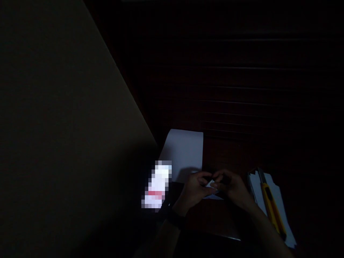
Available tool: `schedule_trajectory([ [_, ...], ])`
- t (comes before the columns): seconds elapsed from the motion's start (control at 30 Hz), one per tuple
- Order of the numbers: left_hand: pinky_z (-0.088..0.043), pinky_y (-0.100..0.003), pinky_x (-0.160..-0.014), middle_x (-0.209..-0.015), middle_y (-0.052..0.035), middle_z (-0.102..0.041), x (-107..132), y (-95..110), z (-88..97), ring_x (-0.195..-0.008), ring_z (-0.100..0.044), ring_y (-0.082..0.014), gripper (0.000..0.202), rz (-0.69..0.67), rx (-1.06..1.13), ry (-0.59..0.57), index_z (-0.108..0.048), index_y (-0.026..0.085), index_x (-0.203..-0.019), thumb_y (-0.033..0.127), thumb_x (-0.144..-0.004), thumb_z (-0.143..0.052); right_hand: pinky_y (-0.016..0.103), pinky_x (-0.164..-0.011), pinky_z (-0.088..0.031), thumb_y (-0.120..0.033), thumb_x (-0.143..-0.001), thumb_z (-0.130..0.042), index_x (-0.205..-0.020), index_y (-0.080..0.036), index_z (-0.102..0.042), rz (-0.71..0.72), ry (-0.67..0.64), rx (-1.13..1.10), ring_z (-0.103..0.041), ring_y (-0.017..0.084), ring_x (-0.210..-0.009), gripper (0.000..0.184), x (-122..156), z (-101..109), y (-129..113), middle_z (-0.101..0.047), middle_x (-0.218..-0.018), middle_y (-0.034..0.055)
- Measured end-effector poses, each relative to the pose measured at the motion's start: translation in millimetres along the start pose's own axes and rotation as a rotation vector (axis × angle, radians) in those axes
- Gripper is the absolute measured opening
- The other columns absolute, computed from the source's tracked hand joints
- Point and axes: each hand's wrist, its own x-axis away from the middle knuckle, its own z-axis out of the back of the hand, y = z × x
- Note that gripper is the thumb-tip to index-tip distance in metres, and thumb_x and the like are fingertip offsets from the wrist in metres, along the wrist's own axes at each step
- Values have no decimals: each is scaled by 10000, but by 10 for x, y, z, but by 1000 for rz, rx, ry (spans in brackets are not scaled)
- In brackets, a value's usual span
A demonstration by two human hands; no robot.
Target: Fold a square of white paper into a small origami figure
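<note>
Between my two hands is a small piece of folded white paper (213, 196), with a pointed corner sticking up. My left hand (194, 189) pinches it from the left, thumb across the front. From the right, my right hand (233, 187) closes its thumb and fingers on the same paper. Dim light and the fingers hide most of the folds. A dark band circles my left wrist. Just behind my left hand lies a larger white sheet (185, 152), its far end curving upward.
To the left glows a lit screen (157, 184), its content pixelated. On the right, a yellow utility knife (271, 208) rests on a stack of white papers (282, 204). A pale wall (67, 107) rises at left, dark ridged panelling (236, 86) behind the dark table (212, 218).
</note>
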Motion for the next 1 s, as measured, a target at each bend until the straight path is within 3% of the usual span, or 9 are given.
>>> schedule_trajectory([
  [0.17,-445,-233,-651,-828,-53,-688,113,191,-62,-747,-616,-166,199,-116,-142,-58,-682,165,-892,290,-757,-606,235,-556,-421,-149,-676,-627,-748,-206,-502,41,56,109,-521,133,-612,156,57,37,53,-552,-671,-35],
  [0.27,-420,-228,-619,-777,-40,-690,158,223,-77,-701,-612,-162,197,-169,-323,-12,-686,179,-796,291,-814,-526,221,-532,-402,-171,-683,-631,-735,-213,-469,53,40,126,-505,126,-603,176,102,30,17,-547,-677,-42],
  [0.57,-342,-240,-606,-751,-27,-648,301,243,-83,-666,-566,-145,198,-353,-856,42,-613,191,-786,181,-862,-431,243,-616,-420,-148,-677,-631,-839,-207,-524,141,-71,127,-555,149,-687,203,205,-39,-90,-594,-745,-22],
  [0.77,-336,-264,-618,-739,-27,-633,350,270,-113,-663,-553,-154,162,-415,-1022,23,-579,187,-786,179,-862,-436,223,-573,-416,-123,-681,-602,-787,-203,-515,139,-79,14,-525,130,-634,159,257,-75,-87,-561,-696,-33],
  [1.0,-354,-265,-646,-777,-29,-633,358,252,-115,-704,-562,-156,169,-434,-1123,-15,-571,183,-809,146,-868,-417,217,-561,-409,-107,-680,-604,-860,-212,-493,133,-122,23,-523,129,-639,237,247,-32,-38,-558,-712,-34],
])
